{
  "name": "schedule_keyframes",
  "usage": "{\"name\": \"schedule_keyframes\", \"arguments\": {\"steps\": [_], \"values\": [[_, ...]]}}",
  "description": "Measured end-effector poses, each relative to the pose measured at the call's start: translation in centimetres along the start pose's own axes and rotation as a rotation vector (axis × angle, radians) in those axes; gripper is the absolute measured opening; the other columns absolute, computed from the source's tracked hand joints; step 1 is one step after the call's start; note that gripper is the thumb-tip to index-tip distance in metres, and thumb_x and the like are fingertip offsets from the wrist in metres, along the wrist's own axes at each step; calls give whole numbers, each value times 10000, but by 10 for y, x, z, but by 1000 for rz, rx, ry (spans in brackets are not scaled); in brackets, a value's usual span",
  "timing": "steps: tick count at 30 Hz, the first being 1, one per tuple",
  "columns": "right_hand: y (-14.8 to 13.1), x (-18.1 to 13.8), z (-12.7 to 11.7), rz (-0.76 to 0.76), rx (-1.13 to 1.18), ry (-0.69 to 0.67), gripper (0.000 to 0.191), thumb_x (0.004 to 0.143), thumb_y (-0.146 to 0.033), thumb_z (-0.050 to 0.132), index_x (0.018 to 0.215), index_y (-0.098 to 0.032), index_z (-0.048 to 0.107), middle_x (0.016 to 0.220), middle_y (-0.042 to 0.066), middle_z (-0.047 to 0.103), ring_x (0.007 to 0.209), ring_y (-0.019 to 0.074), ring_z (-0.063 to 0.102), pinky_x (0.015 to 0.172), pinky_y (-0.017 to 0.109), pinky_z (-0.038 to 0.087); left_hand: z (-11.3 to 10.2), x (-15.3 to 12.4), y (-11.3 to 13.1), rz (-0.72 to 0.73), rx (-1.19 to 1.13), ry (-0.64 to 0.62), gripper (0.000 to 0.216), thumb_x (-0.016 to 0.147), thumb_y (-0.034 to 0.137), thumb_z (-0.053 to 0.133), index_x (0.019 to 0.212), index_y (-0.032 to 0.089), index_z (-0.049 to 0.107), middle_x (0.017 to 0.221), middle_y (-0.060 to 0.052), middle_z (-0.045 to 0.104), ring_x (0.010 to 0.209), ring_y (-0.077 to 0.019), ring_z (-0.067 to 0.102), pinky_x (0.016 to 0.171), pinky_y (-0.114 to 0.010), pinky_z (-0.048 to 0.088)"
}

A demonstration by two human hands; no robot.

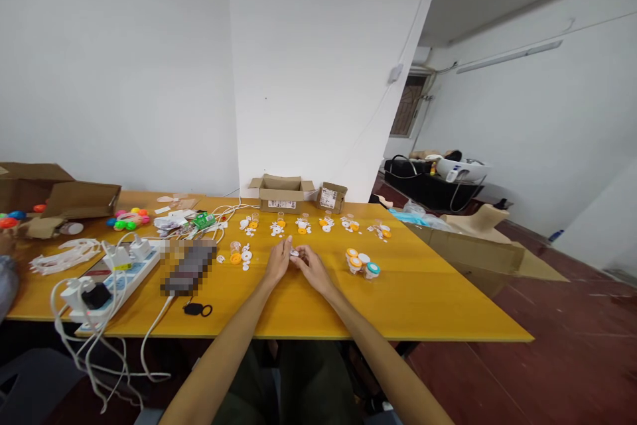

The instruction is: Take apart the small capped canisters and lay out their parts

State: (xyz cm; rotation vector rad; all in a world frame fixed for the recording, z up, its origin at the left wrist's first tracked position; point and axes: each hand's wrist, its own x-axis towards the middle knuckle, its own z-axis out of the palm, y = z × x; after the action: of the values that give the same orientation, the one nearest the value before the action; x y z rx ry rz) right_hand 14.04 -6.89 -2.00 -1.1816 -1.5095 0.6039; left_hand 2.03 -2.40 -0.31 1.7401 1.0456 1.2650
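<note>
My left hand and my right hand meet above the middle of the table. A small white plastic piece with dark spots is pinched between their fingers; its exact kind is too small to make out. Beyond the hands lie groups of white discs, orange rings and clear cups. Left of my left hand is another group with an orange ring and a white disc. Several closed small jars with orange, white and teal lids stand together to the right.
An open cardboard box and a smaller box stand at the wall. On the left are a power strip with tangled cables, a phone and colourful balls. Another person's sleeve shows at far left.
</note>
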Motion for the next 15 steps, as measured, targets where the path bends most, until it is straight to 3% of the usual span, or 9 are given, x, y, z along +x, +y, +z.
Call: {"name": "schedule_keyframes", "arguments": {"steps": [8, 12, 15], "values": [[0, 1, -8, -55, -73, 168, 196, 805, -335, 546, 961, -246, 626, 952, 49, 644, 843, 209, 630, 730, 317, 520, -7, 7, -7, -14, -50, 167, 540, 851, 707, 355, 630, 235, 495, 545, 10, 511, 572, -180, 512, 618, -309, 422], [9, 9, -3, -32, -205, 157, 252, 771, -251, 575, 1018, -251, 623, 925, 38, 646, 798, 204, 623, 774, 347, 516, -15, 14, -17, -74, -127, 321, 594, 860, 741, 245, 700, 234, 509, 581, 1, 514, 575, -178, 509, 573, -306, 412], [12, 20, 9, -17, -334, 105, 229, 747, -214, 617, 972, -255, 616, 952, 35, 662, 817, 207, 627, 770, 345, 502, -19, 18, -25, -93, -169, 353, 612, 855, 756, 210, 723, 237, 506, 572, 1, 498, 544, -173, 495, 526, -302, 400]]}}
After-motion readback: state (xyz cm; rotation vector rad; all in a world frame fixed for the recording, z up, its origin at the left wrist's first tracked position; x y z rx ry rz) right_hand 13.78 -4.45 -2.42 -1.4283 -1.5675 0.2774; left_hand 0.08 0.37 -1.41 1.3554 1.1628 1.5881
